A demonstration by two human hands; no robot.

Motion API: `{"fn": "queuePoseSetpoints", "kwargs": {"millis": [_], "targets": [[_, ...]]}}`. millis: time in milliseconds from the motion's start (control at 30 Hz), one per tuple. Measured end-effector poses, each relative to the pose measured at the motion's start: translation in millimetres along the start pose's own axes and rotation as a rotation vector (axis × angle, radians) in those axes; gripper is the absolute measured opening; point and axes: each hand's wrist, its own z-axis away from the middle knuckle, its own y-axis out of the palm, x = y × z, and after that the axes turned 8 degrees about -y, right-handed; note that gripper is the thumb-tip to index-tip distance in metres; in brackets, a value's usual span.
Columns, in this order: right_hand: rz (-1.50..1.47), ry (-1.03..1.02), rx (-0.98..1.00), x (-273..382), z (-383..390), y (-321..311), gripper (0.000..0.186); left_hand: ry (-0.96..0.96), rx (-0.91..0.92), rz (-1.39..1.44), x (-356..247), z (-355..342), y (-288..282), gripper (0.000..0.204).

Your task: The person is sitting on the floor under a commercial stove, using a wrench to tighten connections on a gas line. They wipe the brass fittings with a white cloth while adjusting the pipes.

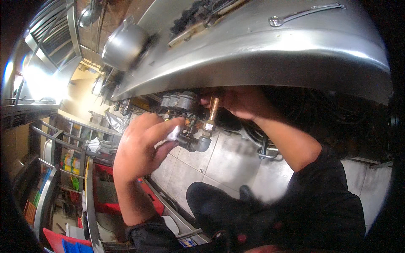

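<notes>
L hand (141,145) pinches small white pc (174,133) by pipe fitting (204,144) — R hand (244,102) under steel counter (253,46) edge, can't tell grip — wrench (306,14) on top.

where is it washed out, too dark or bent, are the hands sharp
Head view: glare washes out the upper left; bright highlights streak the steel counter, whose front edge bows; deep shadow fills the space under it; left hand looks slightly soft, right hand partly shadowed.

The left hand (145,141) is held below the worktop's (261,40) front edge, its thumb and forefinger drawn into a pinch. The right hand (242,103) is tucked beneath that edge, its fingers partly shadowed.
</notes>
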Motion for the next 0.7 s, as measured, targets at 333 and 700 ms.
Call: {"fn": "queuePoseSetpoints", "kwargs": {"millis": [333, 700], "targets": [[0.941, -0.186, 0.052, 19.1, 5.5, -2.5, 0.032, 0.031, 0.052, 0.084, 0.2, -2.3, -16.7, 0.036], [1.202, 0.447, 0.031, -42.1, 30.8, -5.5, 0.009, -0.689, -0.210, 0.394, 3.1, 73.1, 146.2, 0.011]]}}
